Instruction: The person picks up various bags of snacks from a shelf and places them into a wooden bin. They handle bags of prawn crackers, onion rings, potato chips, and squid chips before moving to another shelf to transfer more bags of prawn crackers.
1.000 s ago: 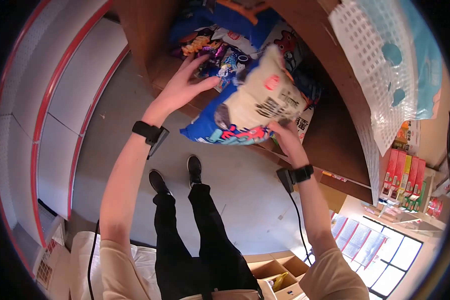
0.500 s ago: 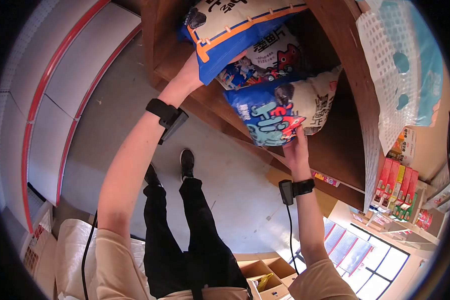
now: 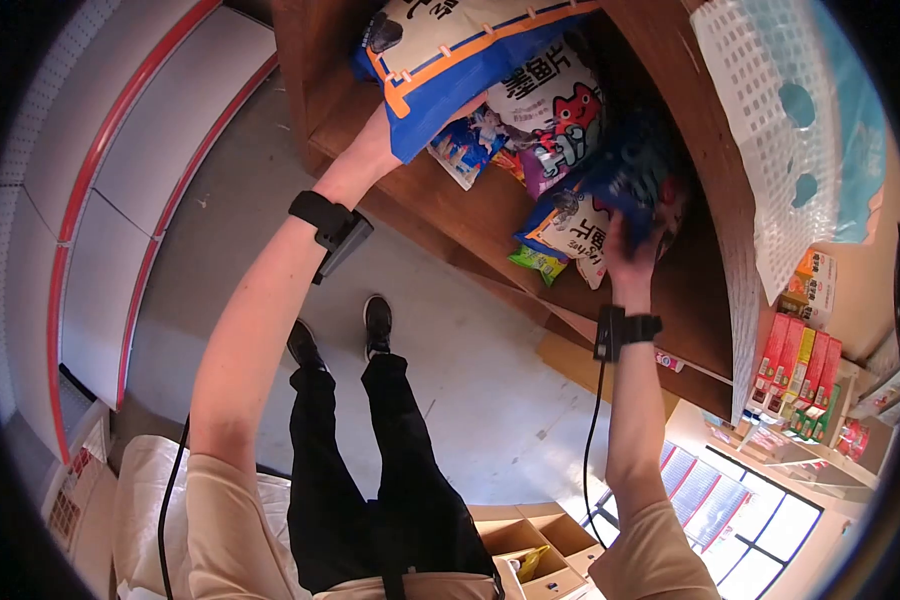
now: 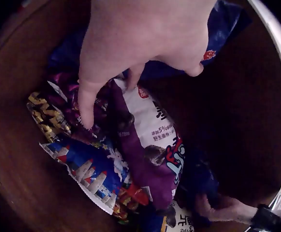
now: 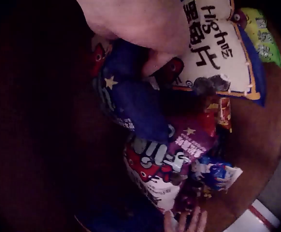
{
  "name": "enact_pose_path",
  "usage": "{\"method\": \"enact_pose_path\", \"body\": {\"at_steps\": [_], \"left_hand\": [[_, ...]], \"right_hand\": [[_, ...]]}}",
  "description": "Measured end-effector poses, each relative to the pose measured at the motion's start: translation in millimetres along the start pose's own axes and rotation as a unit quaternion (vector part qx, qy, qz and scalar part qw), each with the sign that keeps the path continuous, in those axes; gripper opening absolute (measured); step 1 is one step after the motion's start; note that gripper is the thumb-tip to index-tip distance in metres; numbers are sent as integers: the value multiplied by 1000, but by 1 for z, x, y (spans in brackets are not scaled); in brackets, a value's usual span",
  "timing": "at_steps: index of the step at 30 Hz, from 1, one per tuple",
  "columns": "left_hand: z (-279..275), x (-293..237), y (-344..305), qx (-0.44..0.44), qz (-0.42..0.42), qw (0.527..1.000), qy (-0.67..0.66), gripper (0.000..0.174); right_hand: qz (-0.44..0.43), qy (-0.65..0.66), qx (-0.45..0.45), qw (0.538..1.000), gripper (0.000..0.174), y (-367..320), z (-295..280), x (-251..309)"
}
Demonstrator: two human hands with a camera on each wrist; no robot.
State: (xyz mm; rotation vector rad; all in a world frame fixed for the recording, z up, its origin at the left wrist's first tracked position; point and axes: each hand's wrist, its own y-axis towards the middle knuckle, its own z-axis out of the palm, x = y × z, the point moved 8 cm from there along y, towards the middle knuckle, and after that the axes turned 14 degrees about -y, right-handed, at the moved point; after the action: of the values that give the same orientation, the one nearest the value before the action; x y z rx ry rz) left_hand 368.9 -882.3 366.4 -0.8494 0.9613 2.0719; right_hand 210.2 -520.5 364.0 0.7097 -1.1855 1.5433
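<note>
My left hand [image 4: 145, 43] reaches into a brown wooden compartment with its fingers spread over a purple and white snack bag [image 4: 152, 140]. In the head view a large blue and cream bag [image 3: 470, 45] hides most of that hand. A blue castle-print bag [image 4: 89, 169] lies beside the purple one. Deeper to the right, my right hand [image 3: 632, 250] grips a blue snack bag [image 5: 130, 92], with thumb and a finger on either side of it. Next to this hand lies a cream bag with an orange-edged blue border [image 5: 213, 58], partly over a green packet [image 5: 263, 38].
The wooden shelf wall [image 3: 710, 180] curves up to the right of my arm. Bubble-wrap-like plastic [image 3: 770, 130] hangs outside it. White shelves with red edges [image 3: 120, 200] stand left, and red boxes [image 3: 785, 360] sit on a rack at right.
A second ago my right hand held a blue and cream bag outside the compartment; it has since moved inside. My left hand has reached in beneath the large bag.
</note>
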Motion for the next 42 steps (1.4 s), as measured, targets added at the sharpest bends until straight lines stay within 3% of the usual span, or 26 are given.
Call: {"method": "enact_pose_path", "body": {"at_steps": [1,3,4,6,7,11,13,14,16,19,28,33,34,37,41,42], "left_hand": [[1,-1,1,-7,-5,1000,-27,45],[5,-10,0,-23,-25,999,32,44],[4,-12,-1,-40,-44,994,92,43],[5,-13,0,-39,-36,994,96,44],[4,-14,0,-38,-29,994,100,45],[4,-13,-1,-35,-33,991,122,44],[5,-12,0,-28,-31,993,108,44],[5,-12,0,-29,-32,993,109,44],[5,-14,0,-26,-15,996,79,44],[6,-14,1,-19,-10,992,125,43],[7,-14,-1,-43,-4,991,130,42],[5,-9,-4,-54,-7,992,117,41],[5,-9,-4,-50,-5,992,114,41],[5,-10,-4,-41,4,991,130,39],[9,-16,-3,-43,45,989,135,38],[9,-8,-2,-25,-13,989,142,38]], "right_hand": [[0,1,-1,1000,47,0,9,-1],[62,7,98,993,53,-8,44,-11],[61,7,99,993,53,-13,51,-8],[183,-51,18,982,60,-26,44,-24],[178,-51,62,981,69,-27,46,-25],[197,-102,118,968,66,-32,33,-32],[155,-145,150,966,62,-28,30,-30],[157,-144,151,965,62,-23,29,-30],[71,-233,66,968,53,-3,23,-16],[63,-223,72,970,48,15,32,-7],[130,-183,120,967,46,-20,28,-32],[143,-266,122,945,43,-34,15,-49],[143,-267,122,945,43,-44,20,-50],[111,-452,226,856,41,-90,66,-55],[40,-481,370,794,50,-165,176,-64],[76,-439,393,805,55,-178,197,-74]]}}
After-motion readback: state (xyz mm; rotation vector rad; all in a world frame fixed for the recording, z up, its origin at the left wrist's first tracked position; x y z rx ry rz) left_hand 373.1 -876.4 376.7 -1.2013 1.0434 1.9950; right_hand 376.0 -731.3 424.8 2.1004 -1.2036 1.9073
